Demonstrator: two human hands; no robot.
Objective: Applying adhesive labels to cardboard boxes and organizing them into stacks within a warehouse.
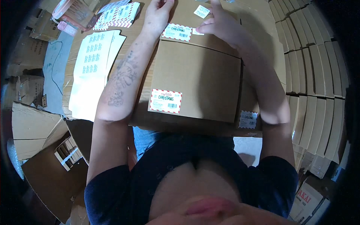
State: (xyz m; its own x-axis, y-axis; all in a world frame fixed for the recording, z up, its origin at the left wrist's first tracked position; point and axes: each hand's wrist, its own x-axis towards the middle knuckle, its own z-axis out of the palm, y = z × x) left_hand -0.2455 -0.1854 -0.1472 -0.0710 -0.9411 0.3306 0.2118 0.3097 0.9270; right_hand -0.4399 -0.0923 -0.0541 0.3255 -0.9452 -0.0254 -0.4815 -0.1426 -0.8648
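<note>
A flat brown cardboard box [198, 75] lies before me, with a red-and-white bordered label [166, 101] on its lower left corner. Behind it, a similar bordered label [176, 32] is on the cardboard, beside a small white sticker partly under my right hand. My left hand [160, 11] is at the top edge, its fingers drawn together; the frame cuts off what they may hold. Fingers apart, my right hand [224, 28] hovers over the cardboard. A tilted white sticker [201, 11] is by its fingers; whether it touches them I cannot tell.
Sheets of printed stickers [93, 56] and striped labels [120, 15] lie left on the table. A pink-lidded clear jug [75, 15] stands beyond. Another label [248, 119] marks a lower box. Stacked flat boxes [315, 71] line the right; an open carton [45, 180] sits lower left.
</note>
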